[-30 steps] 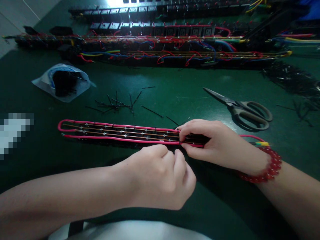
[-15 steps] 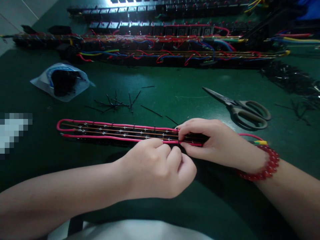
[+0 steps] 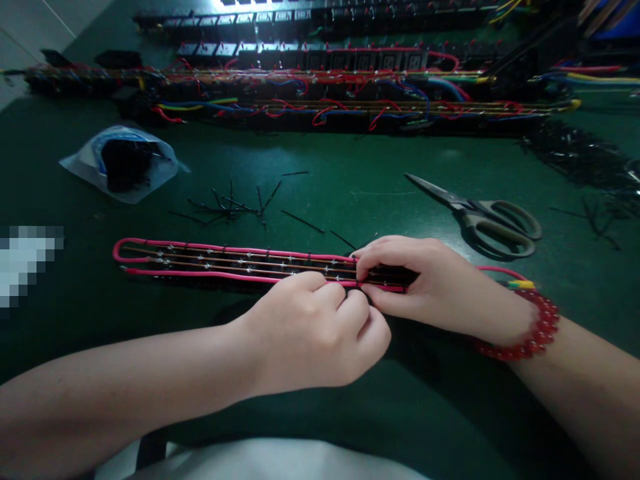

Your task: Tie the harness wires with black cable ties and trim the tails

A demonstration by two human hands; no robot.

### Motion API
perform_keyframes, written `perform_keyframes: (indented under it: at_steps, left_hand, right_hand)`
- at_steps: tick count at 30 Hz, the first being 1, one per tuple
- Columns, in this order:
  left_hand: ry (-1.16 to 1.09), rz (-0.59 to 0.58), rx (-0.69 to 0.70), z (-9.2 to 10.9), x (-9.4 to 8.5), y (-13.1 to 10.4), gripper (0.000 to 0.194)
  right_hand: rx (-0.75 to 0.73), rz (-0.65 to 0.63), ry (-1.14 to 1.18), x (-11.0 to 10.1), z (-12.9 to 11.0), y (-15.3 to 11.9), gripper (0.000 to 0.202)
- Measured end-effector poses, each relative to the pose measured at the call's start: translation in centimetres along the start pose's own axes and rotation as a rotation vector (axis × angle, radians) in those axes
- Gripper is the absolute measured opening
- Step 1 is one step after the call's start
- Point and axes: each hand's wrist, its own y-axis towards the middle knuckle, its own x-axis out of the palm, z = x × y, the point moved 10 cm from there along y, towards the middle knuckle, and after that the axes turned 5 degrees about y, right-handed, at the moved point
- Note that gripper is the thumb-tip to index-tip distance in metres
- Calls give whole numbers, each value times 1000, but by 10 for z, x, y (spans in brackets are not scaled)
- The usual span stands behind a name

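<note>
Open plastic bag (image 3: 85,162) of black cable ties (image 3: 127,165) at left on a green worktop (image 3: 320,180). A wired strip (image 3: 225,262), edged in red wire, lies front and centre, loose ties (image 3: 230,208) behind it. The left hand's (image 3: 320,327) grip is curled closed against its near edge, contents hidden; the right hand's (image 3: 430,277) grip pinches the strip across its width. Scissors (image 3: 473,212) lie behind the right hand.
</note>
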Motion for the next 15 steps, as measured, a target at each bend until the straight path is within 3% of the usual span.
perform_keyframes:
  at_steps: [15]
  left_hand:
    - [52,12,55,11,1,-3,15]
  right_hand:
    - [15,0,7,-1,2,0,7]
